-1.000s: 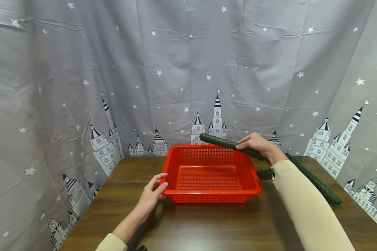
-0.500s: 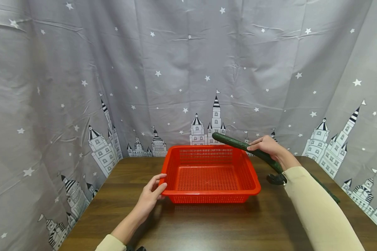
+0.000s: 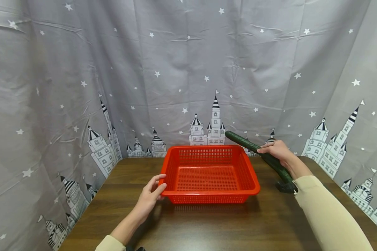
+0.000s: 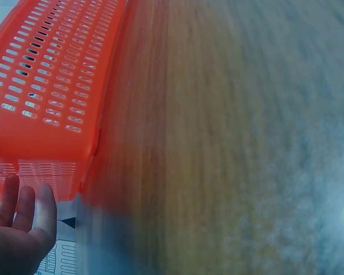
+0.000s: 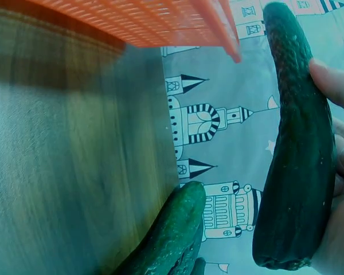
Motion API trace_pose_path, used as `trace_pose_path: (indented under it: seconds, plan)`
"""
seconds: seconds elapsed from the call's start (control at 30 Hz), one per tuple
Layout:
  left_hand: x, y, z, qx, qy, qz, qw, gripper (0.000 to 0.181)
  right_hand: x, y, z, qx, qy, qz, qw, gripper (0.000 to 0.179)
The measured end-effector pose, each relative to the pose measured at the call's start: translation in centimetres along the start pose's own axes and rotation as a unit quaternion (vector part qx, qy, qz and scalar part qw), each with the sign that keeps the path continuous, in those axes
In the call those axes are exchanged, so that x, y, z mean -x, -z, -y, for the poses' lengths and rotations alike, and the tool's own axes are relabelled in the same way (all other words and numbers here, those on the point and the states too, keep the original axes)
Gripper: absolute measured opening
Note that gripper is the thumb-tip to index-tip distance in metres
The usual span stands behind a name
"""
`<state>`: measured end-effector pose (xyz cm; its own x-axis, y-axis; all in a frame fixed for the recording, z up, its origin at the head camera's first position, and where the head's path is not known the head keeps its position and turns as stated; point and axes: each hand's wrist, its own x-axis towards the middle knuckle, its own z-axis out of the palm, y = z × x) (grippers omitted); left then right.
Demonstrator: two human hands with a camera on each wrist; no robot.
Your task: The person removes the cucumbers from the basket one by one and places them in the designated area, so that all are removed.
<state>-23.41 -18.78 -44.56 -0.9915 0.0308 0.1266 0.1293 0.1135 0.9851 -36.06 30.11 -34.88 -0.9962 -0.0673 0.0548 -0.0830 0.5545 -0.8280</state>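
Observation:
A red perforated plastic basket [image 3: 207, 197] stands on the wooden table, nothing inside it. My left hand [image 3: 149, 198] holds its left rim, thumb on the edge; in the left wrist view several fingers [image 4: 46, 209] rest along the basket's outer side [image 4: 51, 80]. Right of the basket, my right hand [image 3: 278, 153] grips a long dark green cucumber [image 3: 242, 140], thumb on one side. It slants, its far end raised past the basket's back right corner. In the right wrist view another cucumber [image 5: 169, 229] lies below the held one; my arm mostly hides it in the head view.
The brown wooden table [image 3: 220, 230] reaches back to a grey curtain [image 3: 176, 69] printed with stars and castles. A dark wrist device [image 3: 286, 186] hangs under my right wrist, close over the table.
My right hand has moved right and slightly down with the cucumber, from over the basket's back right rim to beside it. The left hand and basket stay almost still.

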Motion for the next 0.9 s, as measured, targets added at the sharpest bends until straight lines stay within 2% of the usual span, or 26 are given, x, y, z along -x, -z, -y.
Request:
trace_pose_path:
  seconds: [0.37,0.7,0.9]
  plan:
    - [-0.1,-0.1,-0.1,0.0,0.002,-0.001,1.0,0.041,1.6,0.6,-1.4,-0.011,-0.027,-0.038,0.9989,0.055]
    - [-0.1,0.0,-0.1,-0.004,0.0,0.0,1.0,0.041,2.9,0.2,-3.3,-0.022,-0.064,-0.06,0.9959,0.058]
    - [-0.1,0.0,0.1,-0.002,0.006,-0.003,1.0,0.04,3.4,-0.2,-4.6,-0.023,-0.091,-0.069,0.9932,0.053]
